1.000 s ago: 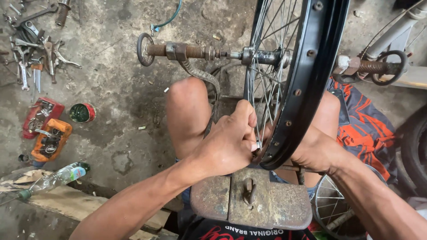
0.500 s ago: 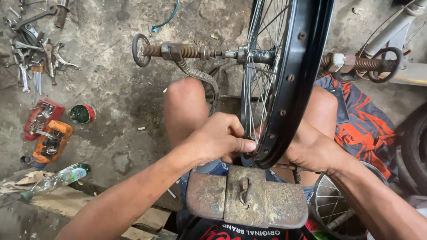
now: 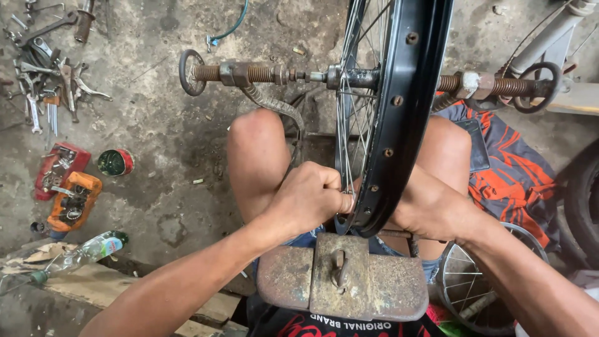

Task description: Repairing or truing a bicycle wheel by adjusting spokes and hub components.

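A black bicycle wheel rim (image 3: 399, 118) with thin silver spokes (image 3: 357, 125) stands upright in a rusty truing stand (image 3: 249, 75), held by its axle between two threaded screws. My left hand (image 3: 309, 200) is closed against the rim's lower left edge, fingers pinched around something small at a spoke; what it grips is hidden. On the right side of the rim my right hand (image 3: 430, 209) presses against it, fingers out of sight behind the rim. My bare knees sit either side of the wheel.
A rusty metal plate (image 3: 340, 281) lies below the wheel. Wrenches and pliers (image 3: 53, 81) are scattered at the upper left, with a red case (image 3: 59, 168), an orange tool (image 3: 72, 203), a green tin (image 3: 114, 162) and a plastic bottle (image 3: 84, 249). Another spoked wheel (image 3: 480, 281) lies lower right.
My left hand has shifted slightly along the lower rim and tightened into a fist. The view has tilted a little; the wheel stays in the stand.
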